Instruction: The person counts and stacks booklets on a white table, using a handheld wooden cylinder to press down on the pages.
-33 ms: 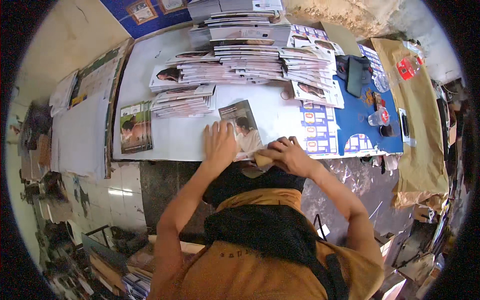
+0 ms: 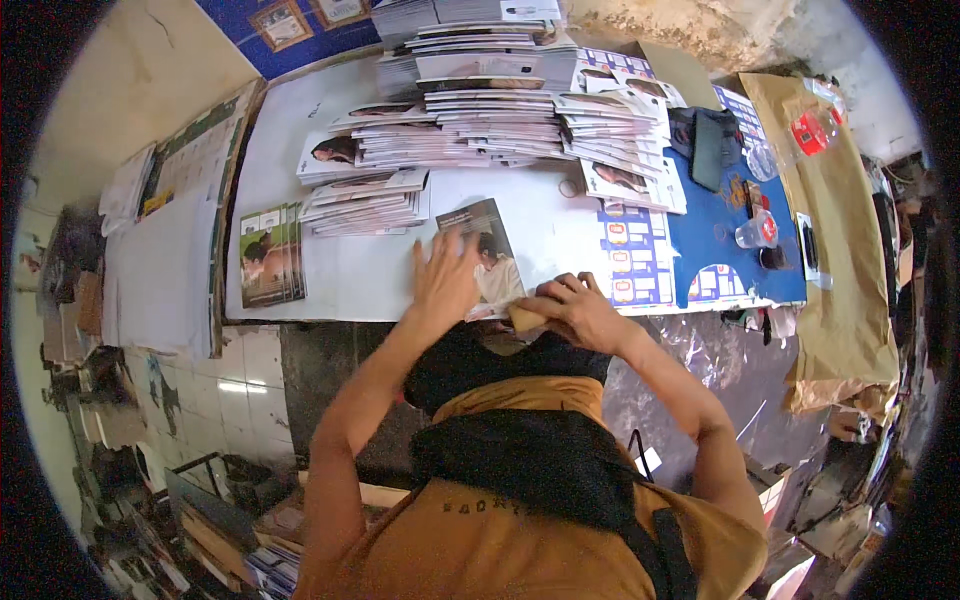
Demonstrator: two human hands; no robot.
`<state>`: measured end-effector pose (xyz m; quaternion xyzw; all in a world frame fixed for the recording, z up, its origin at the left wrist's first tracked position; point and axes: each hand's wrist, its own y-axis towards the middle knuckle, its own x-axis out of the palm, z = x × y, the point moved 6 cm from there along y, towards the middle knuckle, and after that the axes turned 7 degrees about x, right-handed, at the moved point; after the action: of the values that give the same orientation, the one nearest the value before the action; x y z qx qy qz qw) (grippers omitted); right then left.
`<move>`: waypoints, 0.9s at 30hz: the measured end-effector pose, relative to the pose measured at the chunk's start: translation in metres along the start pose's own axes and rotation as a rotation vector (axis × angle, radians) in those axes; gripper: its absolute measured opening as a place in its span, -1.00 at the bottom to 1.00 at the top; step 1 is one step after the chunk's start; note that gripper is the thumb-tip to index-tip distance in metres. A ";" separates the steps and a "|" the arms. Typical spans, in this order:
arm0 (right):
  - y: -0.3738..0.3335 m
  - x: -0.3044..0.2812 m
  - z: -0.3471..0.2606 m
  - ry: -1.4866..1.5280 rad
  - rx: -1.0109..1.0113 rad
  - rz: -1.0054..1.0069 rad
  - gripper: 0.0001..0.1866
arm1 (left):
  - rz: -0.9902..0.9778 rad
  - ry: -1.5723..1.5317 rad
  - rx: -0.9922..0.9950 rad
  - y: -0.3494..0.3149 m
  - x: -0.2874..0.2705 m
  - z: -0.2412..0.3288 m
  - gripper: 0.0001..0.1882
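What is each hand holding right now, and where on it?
Left hand presses flat on the printed leaflet; right hand grips a small tan block around its top.

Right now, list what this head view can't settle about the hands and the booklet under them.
- Booklet: its lower left is covered by the left hand.
- Yellowish object: mostly hidden under the right hand, so its kind is unclear.
- Stacks of printed sheets: too small and bent by the fisheye to count.
- Table: its near edge is hidden by the person's body.
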<state>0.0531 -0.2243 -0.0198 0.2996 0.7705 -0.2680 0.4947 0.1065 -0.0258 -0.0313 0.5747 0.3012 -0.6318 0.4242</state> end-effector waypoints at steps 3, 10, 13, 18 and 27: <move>-0.004 -0.011 0.020 0.272 0.149 0.255 -0.38 | -0.159 0.072 0.288 0.027 -0.010 0.010 -0.24; -0.054 0.001 0.101 0.751 0.585 1.293 -0.43 | -0.348 0.072 0.250 -0.006 -0.032 -0.020 -0.38; -0.056 0.020 0.116 0.865 0.644 1.232 -0.46 | -0.431 -0.320 0.075 -0.020 -0.066 -0.026 -0.72; -0.059 0.004 0.105 0.617 0.614 1.242 -0.47 | 0.291 -0.272 0.031 -0.024 -0.181 -0.056 -0.83; -0.052 0.029 0.112 0.567 0.617 1.411 -0.32 | 0.269 0.038 -0.093 -0.032 -0.085 -0.178 -0.53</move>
<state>0.0735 -0.3330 -0.0816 0.8926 0.3884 -0.0079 0.2289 0.1604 0.1593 0.0205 0.6014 0.2582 -0.5435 0.5255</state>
